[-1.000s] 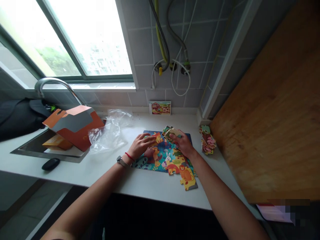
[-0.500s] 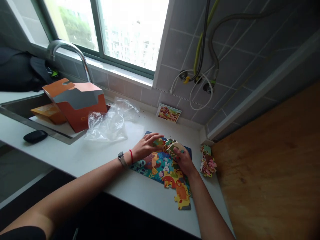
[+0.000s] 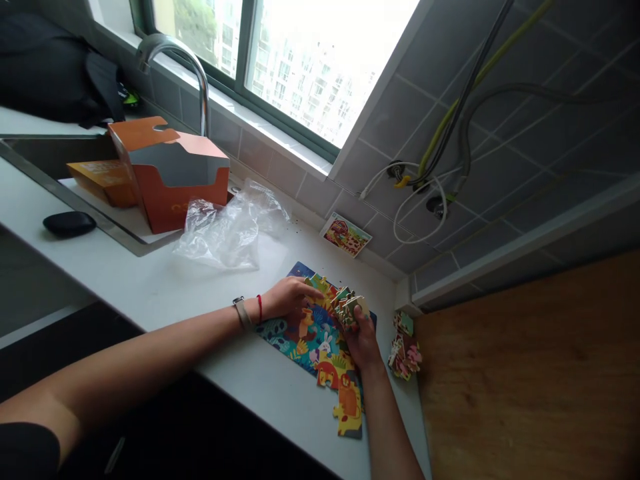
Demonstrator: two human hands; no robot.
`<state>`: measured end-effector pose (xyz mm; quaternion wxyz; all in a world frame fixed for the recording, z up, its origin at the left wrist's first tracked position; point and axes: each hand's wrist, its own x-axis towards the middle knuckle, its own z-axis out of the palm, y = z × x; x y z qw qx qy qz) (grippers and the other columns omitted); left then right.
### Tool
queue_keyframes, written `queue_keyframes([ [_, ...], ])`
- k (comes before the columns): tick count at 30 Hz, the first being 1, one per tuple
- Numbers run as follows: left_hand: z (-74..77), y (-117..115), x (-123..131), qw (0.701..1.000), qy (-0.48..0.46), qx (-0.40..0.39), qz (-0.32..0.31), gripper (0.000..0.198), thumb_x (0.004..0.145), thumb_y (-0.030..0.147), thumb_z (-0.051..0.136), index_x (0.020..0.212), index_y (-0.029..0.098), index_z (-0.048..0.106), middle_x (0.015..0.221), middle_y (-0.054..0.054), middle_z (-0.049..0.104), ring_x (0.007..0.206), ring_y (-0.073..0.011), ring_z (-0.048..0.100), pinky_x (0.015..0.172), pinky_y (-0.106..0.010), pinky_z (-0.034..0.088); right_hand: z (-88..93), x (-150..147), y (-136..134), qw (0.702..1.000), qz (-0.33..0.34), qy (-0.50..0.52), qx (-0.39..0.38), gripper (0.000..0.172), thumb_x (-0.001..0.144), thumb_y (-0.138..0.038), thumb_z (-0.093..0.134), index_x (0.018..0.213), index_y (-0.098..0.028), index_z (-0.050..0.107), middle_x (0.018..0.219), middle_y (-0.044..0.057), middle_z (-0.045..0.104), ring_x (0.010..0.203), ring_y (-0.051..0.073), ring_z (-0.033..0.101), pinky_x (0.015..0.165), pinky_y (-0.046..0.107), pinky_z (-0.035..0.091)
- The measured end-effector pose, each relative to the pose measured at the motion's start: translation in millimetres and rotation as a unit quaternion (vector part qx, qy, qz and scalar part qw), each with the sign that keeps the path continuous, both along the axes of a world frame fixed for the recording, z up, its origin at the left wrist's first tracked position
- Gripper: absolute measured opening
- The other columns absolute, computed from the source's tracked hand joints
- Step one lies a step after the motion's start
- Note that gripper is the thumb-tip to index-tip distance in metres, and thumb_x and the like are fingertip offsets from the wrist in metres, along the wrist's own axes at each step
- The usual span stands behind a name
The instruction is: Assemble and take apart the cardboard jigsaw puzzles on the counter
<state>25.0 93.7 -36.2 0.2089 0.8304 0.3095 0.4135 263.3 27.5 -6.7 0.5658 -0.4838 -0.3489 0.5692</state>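
A colourful animal jigsaw puzzle (image 3: 313, 337) lies partly assembled on the white countertop (image 3: 150, 287). My left hand (image 3: 287, 298) rests on the puzzle's upper part, fingers curled, pressing a yellow-green piece (image 3: 320, 285). My right hand (image 3: 361, 333) is closed around a small stack of loose pieces (image 3: 349, 305), held just above the puzzle's far right edge. A pile of spare pieces (image 3: 404, 347) lies to the right by the wooden board. A few joined lion pieces (image 3: 349, 407) stick out at the puzzle's near end.
A crumpled clear plastic bag (image 3: 227, 230) lies left of the puzzle. An open orange box (image 3: 170, 170) stands in the sink by the tap (image 3: 173, 53). A black object (image 3: 69, 223) sits on the counter edge. A small picture card (image 3: 346, 235) leans on the tiled wall. A wooden board (image 3: 525, 373) fills the right.
The view has swung and tilted left. My left hand slid a piece onto the puzzle's upper part and now presses it. My right hand drew its stack of pieces slightly nearer.
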Motion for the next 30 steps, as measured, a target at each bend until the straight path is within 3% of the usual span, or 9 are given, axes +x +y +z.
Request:
queue_keyframes([
  [8,11.2,-7,1,0.988,-0.069,-0.101,-0.099,0.057,0.077,0.001,0.042,0.125,0.019,0.069,0.082,-0.002,0.07,0.072,-0.0136,0.067,0.067,-0.024,0.056,4.7,0,-2,1.0,-0.001,0.006,0.009,0.037,0.073,-0.055,0.081,0.096,-0.027,0.073,0.102,0.005,0.078,0.102,0.03,0.072,0.088,0.051,0.06],
  [11,21.5,-15,1,0.979,-0.079,-0.144,-0.121,0.046,0.087,0.008,0.044,0.129,0.019,0.06,0.096,-0.003,0.073,0.085,-0.0161,0.068,0.075,-0.026,0.057,1.9,-4,-3,1.0,0.021,0.002,0.02,0.04,0.072,-0.056,0.082,0.099,-0.027,0.072,0.1,0.005,0.078,0.098,0.029,0.072,0.089,0.049,0.06],
  [15,27.2,-19,4,0.982,-0.081,-0.15,-0.081,0.03,0.105,0.027,0.036,0.115,0.018,0.063,0.101,-0.004,0.071,0.087,-0.0167,0.066,0.081,-0.028,0.056,-5.0,-11,-4,0.997,0.05,-0.038,0.034,0.041,0.077,-0.054,0.078,0.105,-0.026,0.07,0.103,0.005,0.076,0.095,0.028,0.072,0.086,0.044,0.059],
  [17,24.4,-19,6,0.982,-0.1,-0.152,-0.058,0.033,0.106,0.029,0.035,0.128,0.018,0.058,0.088,-0.002,0.069,0.073,-0.0143,0.064,0.074,-0.027,0.056,-6.1,-14,-5,0.996,0.059,-0.057,0.038,0.039,0.079,-0.053,0.078,0.105,-0.026,0.068,0.104,0.005,0.075,0.093,0.026,0.072,0.084,0.041,0.059],
  [19,20.4,-19,8,0.981,-0.118,-0.147,-0.049,0.047,0.105,0.027,0.037,0.151,0.017,0.038,0.083,0.001,0.067,0.069,-0.014,0.063,0.073,-0.027,0.056,-4.6,-18,-6,0.995,0.065,-0.065,0.04,0.039,0.079,-0.051,0.078,0.106,-0.026,0.067,0.105,0.004,0.075,0.092,0.025,0.071,0.083,0.038,0.059],
  [22,17.1,-19,9,0.982,-0.109,-0.147,-0.049,0.067,0.103,0.026,0.04,0.163,0.017,0.011,0.108,-0.007,0.07,0.103,-0.0208,0.067,0.099,-0.036,0.053,-0.6,-23,-8,0.995,0.073,-0.04,0.049,0.04,0.078,-0.048,0.08,0.108,-0.026,0.065,0.107,0.004,0.074,0.093,0.024,0.071,0.084,0.038,0.058],
  [25,19.0,-22,8,0.977,-0.063,-0.186,-0.08,0.07,0.102,0.031,0.041,0.163,0.019,0.01,0.152,-0.013,0.05,0.144,-0.0276,0.042,0.122,-0.044,0.033,1.0,-26,-8,0.995,0.07,-0.014,0.067,0.04,0.079,-0.042,0.081,0.11,-0.026,0.062,0.108,0.002,0.074,0.096,0.024,0.07,0.086,0.038,0.058],
  [27,21.9,-24,7,0.974,-0.032,-0.201,-0.098,0.072,0.102,0.038,0.043,0.163,0.018,0.01,0.165,-0.013,0.032,0.152,-0.0294,0.03,0.126,-0.046,0.025,0.3,-26,-9,0.995,0.066,-0.005,0.072,0.041,0.08,-0.039,0.081,0.114,-0.026,0.061,0.109,0.002,0.073,0.098,0.024,0.07,0.087,0.037,0.057],
  [30,24.8,-27,6,0.975,0.007,-0.192,-0.114,0.078,0.101,0.052,0.048,0.162,0.017,0.015,0.166,-0.016,0.028,0.151,-0.0324,0.031,0.126,-0.049,0.024,-1.6,-23,-10,0.995,0.065,-0.009,0.077,0.05,0.081,-0.038,0.08,0.123,-0.027,0.057,0.109,0.002,0.073,0.097,0.023,0.07,0.087,0.037,0.057],
])
